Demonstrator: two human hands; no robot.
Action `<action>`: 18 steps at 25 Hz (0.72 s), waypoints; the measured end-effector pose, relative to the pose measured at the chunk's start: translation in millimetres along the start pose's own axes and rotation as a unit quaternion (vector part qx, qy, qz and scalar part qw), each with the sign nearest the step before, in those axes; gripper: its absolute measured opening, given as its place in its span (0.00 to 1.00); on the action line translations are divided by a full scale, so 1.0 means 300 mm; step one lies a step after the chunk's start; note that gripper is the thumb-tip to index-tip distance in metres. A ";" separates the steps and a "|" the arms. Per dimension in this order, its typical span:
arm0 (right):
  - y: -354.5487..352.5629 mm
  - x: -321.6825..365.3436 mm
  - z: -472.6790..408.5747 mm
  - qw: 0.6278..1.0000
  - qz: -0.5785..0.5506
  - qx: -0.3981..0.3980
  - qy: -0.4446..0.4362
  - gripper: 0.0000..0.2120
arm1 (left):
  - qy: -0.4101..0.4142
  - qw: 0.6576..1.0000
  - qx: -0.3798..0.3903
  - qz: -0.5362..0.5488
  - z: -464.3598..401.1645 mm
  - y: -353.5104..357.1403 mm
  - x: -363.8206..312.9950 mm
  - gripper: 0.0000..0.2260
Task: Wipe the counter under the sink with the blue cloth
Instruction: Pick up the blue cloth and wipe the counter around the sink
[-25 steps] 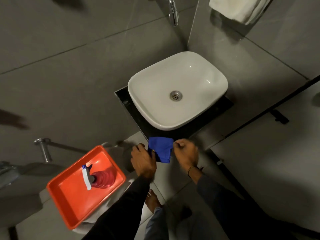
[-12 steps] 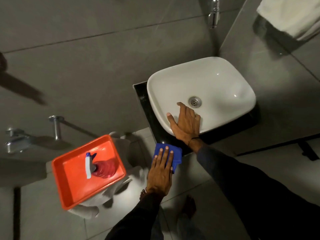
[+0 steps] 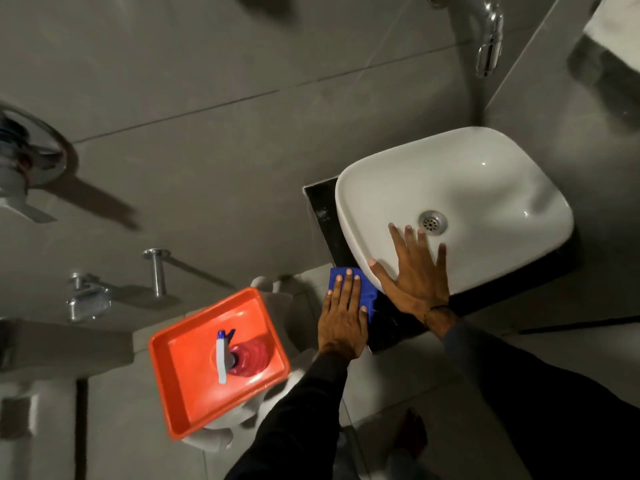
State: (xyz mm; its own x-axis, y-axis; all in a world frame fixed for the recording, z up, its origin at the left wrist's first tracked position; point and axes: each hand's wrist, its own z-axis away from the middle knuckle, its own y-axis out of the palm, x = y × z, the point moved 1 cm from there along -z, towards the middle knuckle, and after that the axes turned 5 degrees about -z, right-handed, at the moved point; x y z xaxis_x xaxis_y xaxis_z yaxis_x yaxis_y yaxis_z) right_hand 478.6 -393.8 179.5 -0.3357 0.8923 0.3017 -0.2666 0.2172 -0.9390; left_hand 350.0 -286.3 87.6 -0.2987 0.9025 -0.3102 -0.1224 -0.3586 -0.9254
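Note:
A white basin (image 3: 478, 188) sits on a black counter (image 3: 322, 209) against the grey tiled wall. The blue cloth (image 3: 369, 294) lies on the counter's near left corner, beside the basin's edge. My left hand (image 3: 343, 313) presses flat on the cloth, fingers spread, covering most of it. My right hand (image 3: 414, 271) rests flat and spread on the basin's near rim, fingertips reaching toward the drain (image 3: 432, 221). It holds nothing.
An orange tray (image 3: 180, 386) holding a red spray bottle (image 3: 242, 351) sits on a white stool to the left, below the counter. A chrome tap (image 3: 488, 39) hangs above the basin. Chrome wall fittings (image 3: 88, 299) are at far left. A white towel (image 3: 620, 26) hangs top right.
Both hands held the cloth a second ago. The right hand let go and settled on the basin rim; the left hand pressed the cloth onto the counter corner and slid it toward the basin.

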 end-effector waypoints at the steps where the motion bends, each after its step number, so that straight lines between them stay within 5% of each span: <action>1: 0.001 0.004 -0.006 1.000 0.004 -0.004 0.004 0.46 | 0.004 1.000 -0.003 -0.004 -0.051 -0.021 0.028 0.30; 14: -0.004 0.021 0.006 1.000 0.002 -0.002 0.024 0.43 | 0.049 0.997 -0.035 -0.046 -0.629 -0.210 0.308 0.31; 18: -0.007 0.014 0.004 1.000 -0.003 0.004 0.021 0.41 | 0.027 0.998 -0.059 -0.008 -0.612 -0.183 0.268 0.29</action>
State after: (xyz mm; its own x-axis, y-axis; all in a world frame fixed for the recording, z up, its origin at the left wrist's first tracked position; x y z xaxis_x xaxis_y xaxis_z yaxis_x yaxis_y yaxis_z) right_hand 476.5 -391.0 183.0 -0.2962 0.9071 0.2991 -0.2748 0.2190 -0.9362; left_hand 506.5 -150.2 73.6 -0.2457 0.9208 -0.3029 -0.0140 -0.3158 -0.9487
